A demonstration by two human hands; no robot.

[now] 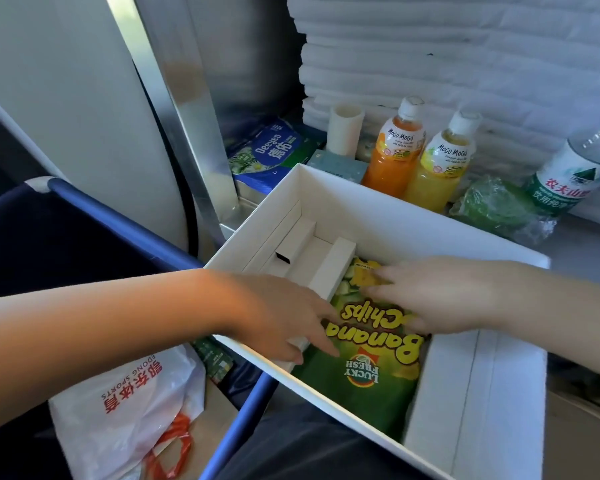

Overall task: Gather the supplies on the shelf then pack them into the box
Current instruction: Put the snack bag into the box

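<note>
A white box [395, 216] sits open in the middle. A green bag of banana chips [371, 379] lies flat inside the box, on its right side. White card dividers [291, 244] fill the left side of the box.

The left hand [278, 313] reaches in over the left wall of the box. Its fingers are straight and a little spread. The tips touch the left edge of the bag. They are not wrapped around anything.

The right hand [440, 292] comes in from the right side of the box. Its fingers are straight too, and they lie flat on top of the bag. It holds nothing.

More things wait on the shelf behind the box. An orange drink bottle [394, 150] and a yellow drink bottle [440, 168] stand side by side, just behind the back wall of the box. A water bottle [568, 171] is behind the box to the right. A green thing in clear wrap [496, 206] lies between the water bottle and the box. A white tube [343, 129] stands behind the box, left of the orange bottle. A blue pack [271, 154] lies behind the left corner of the box.

A white plastic bag with red letters [125, 410] is down to the left of the box.
</note>
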